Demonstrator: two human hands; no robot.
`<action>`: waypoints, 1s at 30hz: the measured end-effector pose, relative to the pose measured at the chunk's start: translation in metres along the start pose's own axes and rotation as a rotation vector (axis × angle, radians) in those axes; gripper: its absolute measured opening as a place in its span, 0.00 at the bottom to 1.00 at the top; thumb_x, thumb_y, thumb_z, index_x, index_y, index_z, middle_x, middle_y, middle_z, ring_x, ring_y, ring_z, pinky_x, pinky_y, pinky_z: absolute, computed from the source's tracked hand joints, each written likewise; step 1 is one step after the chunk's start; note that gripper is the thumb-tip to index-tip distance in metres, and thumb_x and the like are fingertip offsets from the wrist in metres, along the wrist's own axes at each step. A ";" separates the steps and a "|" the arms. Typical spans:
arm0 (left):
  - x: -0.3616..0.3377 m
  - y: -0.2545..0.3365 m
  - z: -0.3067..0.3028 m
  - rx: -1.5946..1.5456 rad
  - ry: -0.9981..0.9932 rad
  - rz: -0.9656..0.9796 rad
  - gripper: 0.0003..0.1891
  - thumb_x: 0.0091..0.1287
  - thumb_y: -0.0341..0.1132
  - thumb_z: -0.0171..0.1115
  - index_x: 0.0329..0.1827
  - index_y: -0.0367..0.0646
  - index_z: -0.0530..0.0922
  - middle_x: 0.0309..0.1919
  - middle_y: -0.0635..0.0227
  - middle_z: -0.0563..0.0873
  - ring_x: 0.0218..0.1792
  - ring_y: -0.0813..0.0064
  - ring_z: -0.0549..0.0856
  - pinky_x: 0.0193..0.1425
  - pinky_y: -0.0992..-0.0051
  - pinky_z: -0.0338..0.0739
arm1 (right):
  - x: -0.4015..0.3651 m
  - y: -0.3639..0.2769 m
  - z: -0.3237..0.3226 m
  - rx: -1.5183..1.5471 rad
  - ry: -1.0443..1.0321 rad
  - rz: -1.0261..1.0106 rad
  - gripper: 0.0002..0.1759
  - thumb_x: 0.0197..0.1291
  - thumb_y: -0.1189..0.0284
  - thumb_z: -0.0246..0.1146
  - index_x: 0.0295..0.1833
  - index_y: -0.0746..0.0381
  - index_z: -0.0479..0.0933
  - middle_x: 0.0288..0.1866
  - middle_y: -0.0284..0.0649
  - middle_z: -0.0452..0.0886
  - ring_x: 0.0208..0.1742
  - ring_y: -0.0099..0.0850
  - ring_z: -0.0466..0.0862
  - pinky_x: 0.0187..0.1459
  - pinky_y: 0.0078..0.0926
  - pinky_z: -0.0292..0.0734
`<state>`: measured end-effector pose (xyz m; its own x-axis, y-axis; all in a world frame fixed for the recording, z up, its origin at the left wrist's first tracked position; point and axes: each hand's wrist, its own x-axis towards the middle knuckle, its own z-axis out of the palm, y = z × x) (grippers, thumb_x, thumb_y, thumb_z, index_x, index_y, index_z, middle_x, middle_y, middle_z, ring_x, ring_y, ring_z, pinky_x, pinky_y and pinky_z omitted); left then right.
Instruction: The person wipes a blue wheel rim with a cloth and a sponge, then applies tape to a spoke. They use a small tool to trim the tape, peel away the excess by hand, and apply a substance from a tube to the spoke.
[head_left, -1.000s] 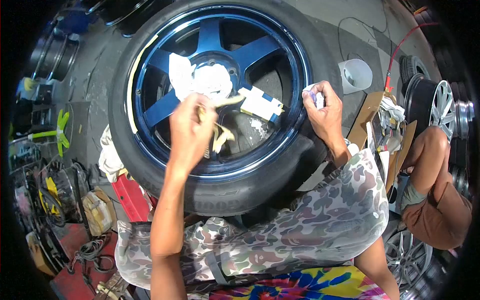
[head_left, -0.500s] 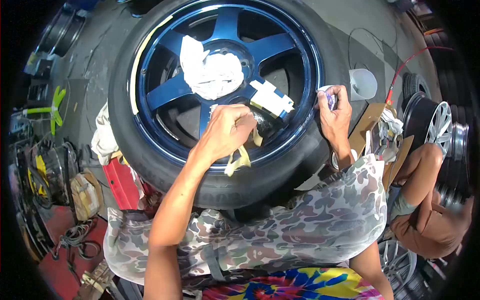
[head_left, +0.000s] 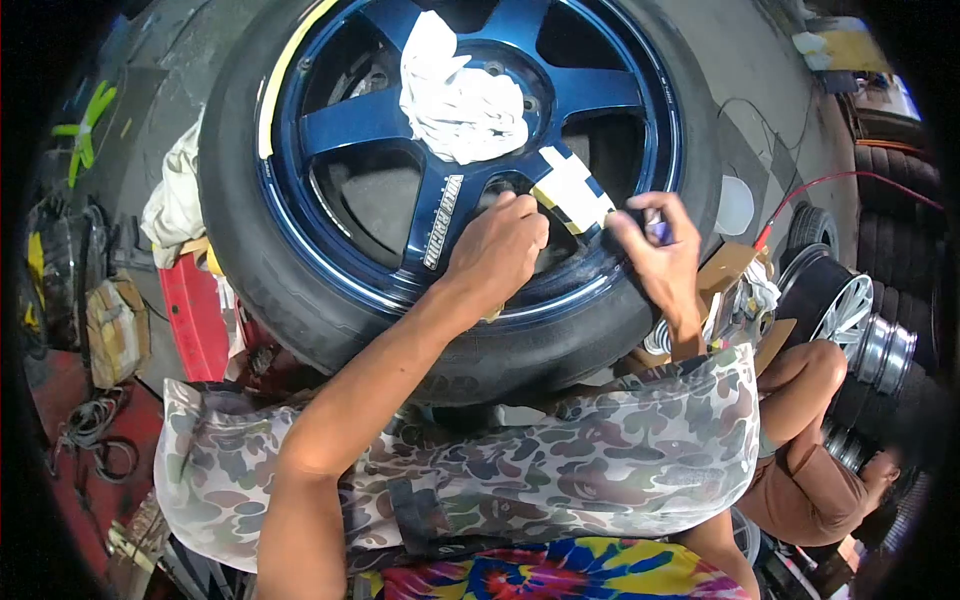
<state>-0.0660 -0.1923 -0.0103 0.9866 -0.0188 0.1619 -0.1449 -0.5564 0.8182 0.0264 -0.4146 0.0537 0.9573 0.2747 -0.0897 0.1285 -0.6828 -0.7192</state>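
A blue spoked wheel (head_left: pixel 350 125) in a black tyre (head_left: pixel 240 225) lies flat before me. My left hand (head_left: pixel 500 245) is closed over the lower spokes, with a scrap of yellowish masking tape (head_left: pixel 492 316) showing beneath it. My right hand (head_left: pixel 662 245) curls around a small purple-and-white thing (head_left: pixel 656 230), mostly hidden by the fingers. Its thumb is close to the end of the pale tape strips (head_left: pixel 572 188) stuck across one spoke. White lettering (head_left: pixel 443 222) marks the spoke beside my left hand. A crumpled white cloth (head_left: pixel 465 110) covers part of the hub.
Yellow tape (head_left: pixel 285 75) runs along the left rim. At right are a white tub (head_left: pixel 736 203), a cardboard box (head_left: pixel 728 270), a red hose (head_left: pixel 800 188) and other wheels (head_left: pixel 845 310). Another person (head_left: pixel 815 480) crouches there. A red metal piece (head_left: pixel 195 318) stands at left.
My left hand has moved right and slightly up, uncovering the lettering. My right hand has come to the tape strips' outer end. The view has shifted, with the wheel higher in it.
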 end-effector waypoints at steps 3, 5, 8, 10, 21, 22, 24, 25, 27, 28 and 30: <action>0.003 -0.005 0.002 -0.028 0.042 0.066 0.04 0.61 0.21 0.62 0.31 0.39 0.78 0.35 0.58 0.83 0.41 0.52 0.81 0.50 0.56 0.77 | -0.002 -0.020 0.019 -0.238 -0.009 -0.230 0.24 0.51 0.59 0.86 0.47 0.59 0.85 0.42 0.38 0.86 0.39 0.36 0.86 0.44 0.35 0.81; 0.003 -0.003 0.004 -0.056 0.014 0.066 0.04 0.61 0.21 0.62 0.30 0.40 0.78 0.32 0.58 0.83 0.40 0.52 0.81 0.47 0.56 0.77 | 0.001 -0.022 0.023 -0.283 0.005 -0.209 0.25 0.51 0.58 0.86 0.48 0.58 0.85 0.43 0.38 0.87 0.41 0.37 0.87 0.45 0.36 0.82; 0.004 0.001 0.002 -0.096 0.040 0.053 0.06 0.61 0.23 0.62 0.27 0.39 0.75 0.26 0.58 0.81 0.37 0.51 0.80 0.43 0.56 0.75 | 0.001 -0.031 0.027 -0.333 0.005 -0.120 0.29 0.50 0.54 0.85 0.53 0.57 0.85 0.47 0.39 0.89 0.45 0.38 0.90 0.47 0.39 0.83; 0.003 0.004 0.001 -0.097 0.041 0.041 0.07 0.61 0.24 0.63 0.26 0.39 0.74 0.27 0.56 0.81 0.36 0.51 0.80 0.42 0.55 0.75 | -0.001 -0.036 0.028 -0.360 0.026 -0.095 0.30 0.51 0.53 0.84 0.54 0.57 0.84 0.48 0.40 0.89 0.44 0.39 0.90 0.47 0.39 0.84; 0.004 0.010 0.000 -0.090 0.040 0.035 0.11 0.62 0.27 0.66 0.25 0.38 0.73 0.25 0.55 0.81 0.35 0.50 0.80 0.42 0.54 0.75 | 0.017 -0.023 0.040 -0.148 0.051 -0.051 0.27 0.55 0.56 0.83 0.53 0.61 0.83 0.38 0.38 0.85 0.35 0.32 0.84 0.40 0.34 0.80; 0.005 0.010 0.000 -0.059 0.039 0.025 0.12 0.63 0.29 0.66 0.24 0.38 0.73 0.24 0.55 0.80 0.35 0.50 0.80 0.42 0.54 0.75 | 0.021 -0.021 0.036 -0.149 0.051 -0.051 0.27 0.55 0.56 0.83 0.53 0.61 0.83 0.38 0.38 0.85 0.35 0.32 0.84 0.40 0.34 0.80; 0.006 0.007 0.000 -0.052 0.004 0.020 0.11 0.65 0.30 0.67 0.27 0.38 0.74 0.27 0.54 0.82 0.36 0.49 0.81 0.44 0.53 0.76 | 0.028 -0.017 0.030 0.029 0.125 -0.031 0.27 0.64 0.57 0.79 0.61 0.60 0.81 0.40 0.35 0.82 0.39 0.26 0.80 0.44 0.29 0.78; 0.007 0.007 0.000 -0.045 -0.034 0.015 0.10 0.66 0.31 0.67 0.30 0.37 0.75 0.30 0.54 0.83 0.38 0.49 0.82 0.46 0.53 0.76 | 0.030 -0.016 0.028 0.119 0.164 -0.021 0.26 0.68 0.58 0.77 0.65 0.60 0.80 0.41 0.33 0.80 0.41 0.23 0.78 0.46 0.26 0.77; 0.005 0.012 -0.001 -0.099 -0.028 -0.018 0.09 0.68 0.31 0.66 0.35 0.37 0.76 0.35 0.52 0.83 0.41 0.48 0.83 0.48 0.53 0.77 | 0.025 -0.014 0.027 0.140 0.186 -0.009 0.27 0.69 0.59 0.76 0.66 0.60 0.79 0.42 0.33 0.80 0.42 0.24 0.78 0.47 0.26 0.77; 0.005 0.014 -0.002 -0.154 -0.022 -0.054 0.08 0.69 0.31 0.66 0.39 0.36 0.77 0.40 0.51 0.84 0.43 0.48 0.83 0.50 0.52 0.77 | 0.022 -0.010 0.028 0.159 0.206 0.004 0.27 0.70 0.59 0.76 0.68 0.60 0.78 0.43 0.34 0.80 0.43 0.24 0.78 0.49 0.26 0.77; 0.004 0.007 -0.001 -0.187 -0.058 -0.038 0.08 0.68 0.29 0.64 0.46 0.36 0.76 0.47 0.50 0.83 0.48 0.48 0.84 0.53 0.52 0.77 | 0.024 0.000 0.026 0.205 0.208 0.008 0.25 0.73 0.63 0.72 0.69 0.60 0.77 0.41 0.32 0.79 0.40 0.23 0.78 0.46 0.24 0.77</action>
<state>-0.0636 -0.1957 -0.0035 0.9935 -0.0514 0.1012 -0.1133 -0.3934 0.9124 0.0423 -0.3909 0.0335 0.9933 0.1106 0.0323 0.0861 -0.5272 -0.8454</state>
